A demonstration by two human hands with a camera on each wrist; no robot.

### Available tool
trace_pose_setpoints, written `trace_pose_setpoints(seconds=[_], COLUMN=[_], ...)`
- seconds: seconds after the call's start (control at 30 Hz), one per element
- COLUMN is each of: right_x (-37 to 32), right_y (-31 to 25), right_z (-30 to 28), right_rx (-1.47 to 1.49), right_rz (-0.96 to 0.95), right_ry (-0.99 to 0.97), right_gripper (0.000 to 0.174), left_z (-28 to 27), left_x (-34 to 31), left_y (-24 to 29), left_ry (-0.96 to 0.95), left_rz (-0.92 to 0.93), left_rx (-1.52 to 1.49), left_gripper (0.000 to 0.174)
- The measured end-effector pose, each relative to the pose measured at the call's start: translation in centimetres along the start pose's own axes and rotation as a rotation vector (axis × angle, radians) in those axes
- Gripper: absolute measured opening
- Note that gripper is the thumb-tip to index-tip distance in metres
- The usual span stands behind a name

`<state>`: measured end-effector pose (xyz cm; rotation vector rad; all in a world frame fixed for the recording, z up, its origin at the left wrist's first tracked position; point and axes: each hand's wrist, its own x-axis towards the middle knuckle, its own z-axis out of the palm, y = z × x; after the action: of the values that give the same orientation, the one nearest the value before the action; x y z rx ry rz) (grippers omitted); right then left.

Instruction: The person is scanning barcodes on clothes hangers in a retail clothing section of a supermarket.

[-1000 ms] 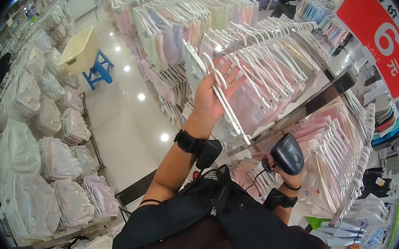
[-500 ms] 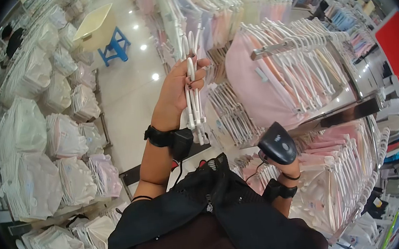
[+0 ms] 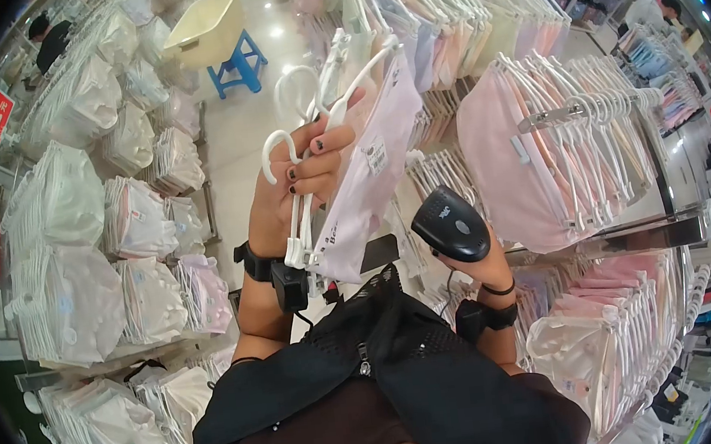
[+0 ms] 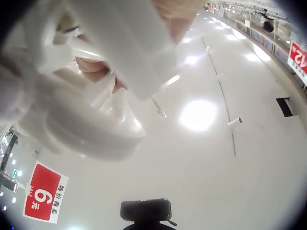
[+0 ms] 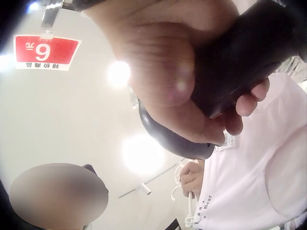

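Note:
My left hand (image 3: 304, 184) grips several white plastic hangers (image 3: 296, 254), their hooks standing up above the fingers. A pair of pale pink underpants (image 3: 370, 194) hangs from them, with a white label (image 3: 375, 156) facing my right side. Blurred white hanger parts (image 4: 129, 43) fill the upper left of the left wrist view. My right hand (image 3: 492, 266) holds a black handheld barcode scanner (image 3: 453, 227), its head tilted toward the underpants. In the right wrist view, the fingers wrap the scanner's handle (image 5: 235, 62), and dark lettering shows on the underpants (image 5: 254, 177) behind.
A rack of pink underwear on hangers (image 3: 505, 163) stands at the right, with more hanging garments (image 3: 593, 336) below. Rows of pale garments (image 3: 76, 286) line the left. A cream tub (image 3: 205, 30) sits over a blue stool (image 3: 239, 65) in the aisle. Two people are farther off.
My left hand has drawn the hangers away from the rack and toward me, and turned them so the pink underpants and label show. The scanner has moved left, nearer the label.

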<state>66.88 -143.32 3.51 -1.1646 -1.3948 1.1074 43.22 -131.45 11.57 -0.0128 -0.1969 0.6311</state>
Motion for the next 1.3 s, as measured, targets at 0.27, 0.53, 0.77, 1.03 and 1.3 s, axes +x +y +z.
trace_pose_setpoints(seconds=[0.27,0.53,0.77,1.03,1.3], right_x=[1.0,0.5,1.4,1.4,4.9], right_y=[-0.9,0.9,2.6,2.2,2.8], right_z=[2.4,4.7,7.3,10.2,9.0], right_rx=[0.011,0.028,0.079,0.124,0.088], right_rz=[-0.068,0.077,0.204,0.211,0.221], right_ry=[0.069,0.140,0.207,0.354,0.360], right_gripper=[0.038,0.038,0.044,0.035,0.037], left_z=[-0.3,-2.5,-3.4,-4.1,-6.9], left_x=[-0.6,-2.0,-3.8,-4.6,-0.3], left_y=[1.7,5.3,9.3,11.6,14.4], left_ry=[0.075,0.285,0.175,0.263,0.217], left_rz=[0.021,0.308,0.274,0.305,0.309], left_rx=[0.122,0.511,0.293,0.278,0.165], left_gripper=[0.036,0.036,0.041,0.042,0.024])
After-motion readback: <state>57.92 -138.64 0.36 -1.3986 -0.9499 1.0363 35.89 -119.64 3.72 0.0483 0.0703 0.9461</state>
